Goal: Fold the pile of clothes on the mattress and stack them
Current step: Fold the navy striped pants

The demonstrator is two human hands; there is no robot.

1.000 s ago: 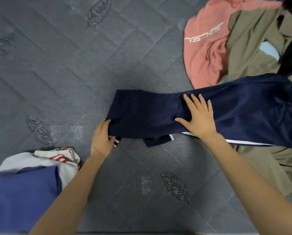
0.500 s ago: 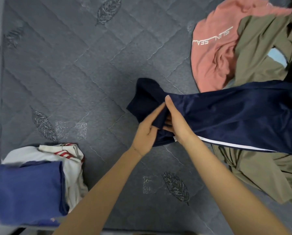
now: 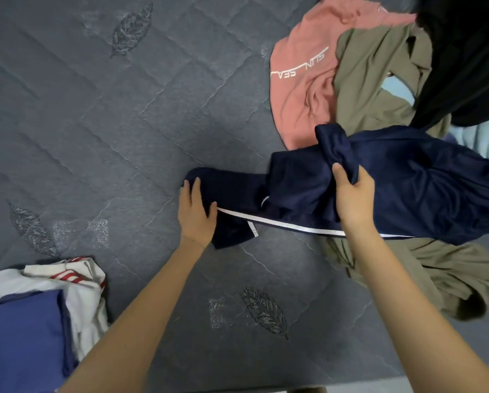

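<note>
Bunching navy trousers (image 3: 424, 199) in right grip (image 3: 354, 194)

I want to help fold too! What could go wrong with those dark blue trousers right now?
The right hand grips the navy trousers in a bunch, so the fold may crease. Their right part lies over the olive garment, which might get dragged along. The left hand only presses its end flat; that end could slip.

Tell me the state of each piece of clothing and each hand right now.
navy trousers, partly folded, one end lifted
left hand, pressing trouser end flat
right hand, gripping bunched trouser fabric
pink shirt, crumpled, unfolded
olive garment, crumpled, unfolded
blue garment, folded, stacked
</note>
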